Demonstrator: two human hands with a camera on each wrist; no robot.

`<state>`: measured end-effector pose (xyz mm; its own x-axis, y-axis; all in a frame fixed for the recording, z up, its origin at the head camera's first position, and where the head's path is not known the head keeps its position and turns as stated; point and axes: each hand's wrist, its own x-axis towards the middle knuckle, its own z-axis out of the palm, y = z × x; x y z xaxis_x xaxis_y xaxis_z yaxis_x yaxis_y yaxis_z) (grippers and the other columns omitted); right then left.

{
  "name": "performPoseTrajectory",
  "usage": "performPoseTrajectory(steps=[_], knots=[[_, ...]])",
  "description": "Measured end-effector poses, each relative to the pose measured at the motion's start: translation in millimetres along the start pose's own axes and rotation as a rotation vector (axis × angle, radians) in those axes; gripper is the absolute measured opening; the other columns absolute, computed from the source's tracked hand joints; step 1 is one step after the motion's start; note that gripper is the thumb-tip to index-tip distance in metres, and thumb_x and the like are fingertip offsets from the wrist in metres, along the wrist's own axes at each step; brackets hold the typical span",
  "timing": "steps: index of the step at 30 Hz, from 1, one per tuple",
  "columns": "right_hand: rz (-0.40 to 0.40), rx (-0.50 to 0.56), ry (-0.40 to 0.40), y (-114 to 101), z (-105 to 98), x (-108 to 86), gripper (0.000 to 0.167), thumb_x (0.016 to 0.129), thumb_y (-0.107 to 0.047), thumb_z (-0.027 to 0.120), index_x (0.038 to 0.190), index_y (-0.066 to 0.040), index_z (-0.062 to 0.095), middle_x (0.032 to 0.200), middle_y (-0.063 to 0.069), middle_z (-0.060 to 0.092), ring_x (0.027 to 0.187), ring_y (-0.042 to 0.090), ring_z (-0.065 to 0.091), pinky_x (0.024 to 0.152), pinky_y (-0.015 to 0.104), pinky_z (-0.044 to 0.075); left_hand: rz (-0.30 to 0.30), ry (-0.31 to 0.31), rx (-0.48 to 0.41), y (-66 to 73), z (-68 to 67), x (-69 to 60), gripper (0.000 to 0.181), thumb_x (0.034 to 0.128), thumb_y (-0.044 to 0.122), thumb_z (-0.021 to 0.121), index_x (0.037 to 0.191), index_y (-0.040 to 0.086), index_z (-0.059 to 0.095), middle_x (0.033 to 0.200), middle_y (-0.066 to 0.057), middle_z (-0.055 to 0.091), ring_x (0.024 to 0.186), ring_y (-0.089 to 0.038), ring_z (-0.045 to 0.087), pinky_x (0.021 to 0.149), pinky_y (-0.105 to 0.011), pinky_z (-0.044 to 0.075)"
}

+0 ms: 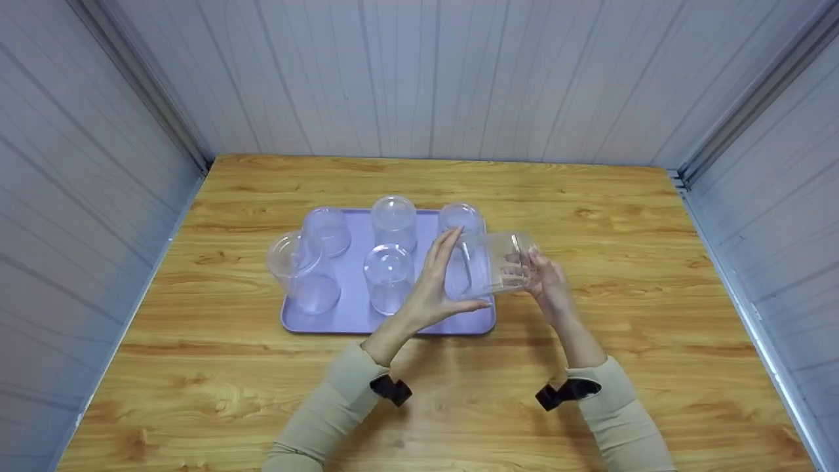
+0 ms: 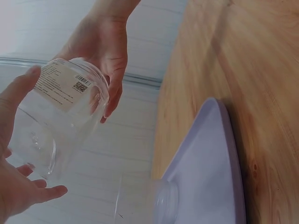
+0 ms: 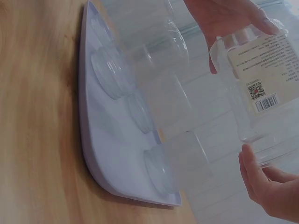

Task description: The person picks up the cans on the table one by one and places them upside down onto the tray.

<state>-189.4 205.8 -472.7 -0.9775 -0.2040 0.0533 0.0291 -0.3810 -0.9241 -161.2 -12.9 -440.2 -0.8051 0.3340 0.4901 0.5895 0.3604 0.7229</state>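
A clear plastic jar (image 1: pixel 501 262) with a printed label (image 3: pixel 268 70) is held on its side above the right end of a lilac tray (image 1: pixel 351 322). My right hand (image 1: pixel 550 285) grips the jar's right end, thumb and fingers at its edge. Around the left end, my left hand (image 1: pixel 429 288) spreads its thumb and fingers wide in a loose C. In the left wrist view the left thumb (image 2: pixel 21 86) touches the jar beside the label. Other clear jars (image 1: pixel 388 278) stand on the tray, their narrower ringed ends down (image 3: pixel 112 70).
At the tray's left side one clear jar (image 1: pixel 295 255) leans out over the edge in the head view. Another jar (image 1: pixel 461 215) stands right behind the held one. The wooden table (image 1: pixel 623 275) is bounded by white panel walls (image 1: pixel 426 78).
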Motion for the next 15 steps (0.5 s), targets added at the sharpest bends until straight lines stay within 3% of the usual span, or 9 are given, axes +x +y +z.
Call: performPoseTrajectory(steps=[4,5,11,15], knots=[[0.048,0.039,-0.009,6,-1,-0.2,0.062,0.084,-0.042,0.054,0.116,0.010,0.047,0.105,0.021,0.058,0.092,0.031,0.058,0.077,0.039,0.048,0.029,-0.001,-0.017,0.0,1.1,0.2,0.107,0.0596,0.035,0.080,0.140,0.007,0.016,0.141,-0.016,0.020,0.129,-0.022,0.018,0.102,-0.039,0.022],[0.067,0.016,0.017,-7,14,-7.1,0.061,0.086,-0.041,0.052,0.117,0.011,0.045,0.106,0.022,0.057,0.094,0.032,0.057,0.078,0.039,0.048,0.033,0.001,-0.018,0.3,1.1,0.2,0.106,0.0599,0.035,0.080,0.140,0.007,0.017,0.140,-0.015,0.021,0.129,-0.022,0.019,0.102,-0.039,0.023],[0.154,0.047,0.057,-2,17,-7.0,0.045,0.094,-0.026,0.026,0.123,0.009,0.032,0.115,0.025,0.050,0.099,0.029,0.054,0.082,0.037,0.045,0.056,0.022,-0.021,2.2,0.9,0.7,0.101,0.0606,0.029,0.081,0.138,0.005,0.021,0.136,-0.012,0.028,0.125,-0.020,0.027,0.102,-0.037,0.024],[0.178,0.054,0.045,1,19,-7.3,0.055,0.094,-0.031,0.024,0.127,0.013,0.027,0.119,0.026,0.046,0.100,0.025,0.054,0.083,0.035,0.044,0.065,0.032,-0.010,3.6,0.6,1.9,0.098,0.0607,0.025,0.081,0.137,0.002,0.023,0.134,-0.014,0.030,0.123,-0.021,0.029,0.101,-0.036,0.025]])
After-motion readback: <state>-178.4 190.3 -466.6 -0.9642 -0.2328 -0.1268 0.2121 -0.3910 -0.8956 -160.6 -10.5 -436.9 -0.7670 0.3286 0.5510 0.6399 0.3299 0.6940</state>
